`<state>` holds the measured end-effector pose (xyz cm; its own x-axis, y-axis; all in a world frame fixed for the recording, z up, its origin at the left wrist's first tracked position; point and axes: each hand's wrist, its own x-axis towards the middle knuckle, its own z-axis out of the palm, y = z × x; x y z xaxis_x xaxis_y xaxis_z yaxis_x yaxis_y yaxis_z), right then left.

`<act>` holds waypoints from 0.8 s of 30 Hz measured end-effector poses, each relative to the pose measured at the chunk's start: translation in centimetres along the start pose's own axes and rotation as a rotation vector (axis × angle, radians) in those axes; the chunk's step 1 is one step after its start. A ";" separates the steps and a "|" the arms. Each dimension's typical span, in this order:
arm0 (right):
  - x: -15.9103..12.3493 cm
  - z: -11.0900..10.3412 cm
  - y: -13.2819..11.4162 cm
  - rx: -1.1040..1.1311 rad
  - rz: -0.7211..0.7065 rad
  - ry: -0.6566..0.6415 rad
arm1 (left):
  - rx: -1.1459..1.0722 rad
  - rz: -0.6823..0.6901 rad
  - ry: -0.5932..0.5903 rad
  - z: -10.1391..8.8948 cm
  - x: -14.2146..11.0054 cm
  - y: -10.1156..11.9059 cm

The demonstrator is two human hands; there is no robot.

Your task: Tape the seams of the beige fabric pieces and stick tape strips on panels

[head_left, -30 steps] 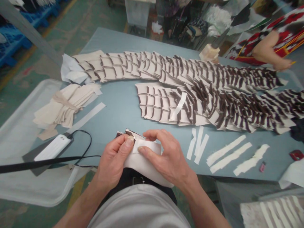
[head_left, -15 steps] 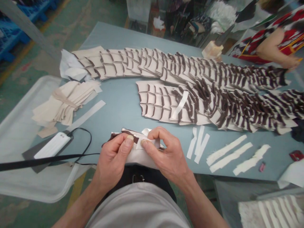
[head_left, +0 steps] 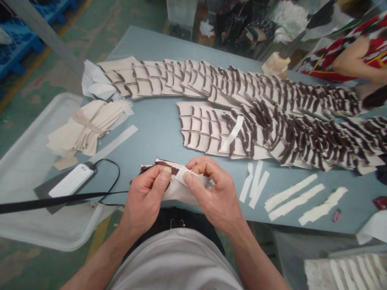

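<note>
Close to my body, both hands hold a cream fabric piece with dark brown edging. My left hand pinches its brown edge between thumb and fingers. With the thumb on top, my right hand is closed on the cream part and on a small white strip lying against the brown edge. My fingers hide much of the piece. Beyond them lie long overlapping rows of similar brown-edged pieces, a near row and a far row. A loose white strip rests across the near row.
Left on the blue table are a tied cream fabric bundle, a white power bank with a black cable, and a white tray beside the edge. Several pale strips lie right. A co-worker's arm reaches in at far right.
The fabric piece has tilted in my hands, showing more brown edge and less cream front. My right thumb has shifted slightly right. The co-worker's hand has moved right, and the view has shifted slightly.
</note>
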<state>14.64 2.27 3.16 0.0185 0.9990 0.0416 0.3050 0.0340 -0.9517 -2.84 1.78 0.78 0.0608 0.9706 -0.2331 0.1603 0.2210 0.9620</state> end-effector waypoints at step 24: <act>-0.7 1.6 0.1 -0.129 0.094 -0.022 | -0.056 0.014 0.025 0.0 -1.0 -1.2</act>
<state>13.15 1.65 2.59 0.0323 0.9980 -0.0536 0.4226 -0.0623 -0.9042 -3.08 0.53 -0.18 0.0380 0.9755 -0.2168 0.1044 0.2119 0.9717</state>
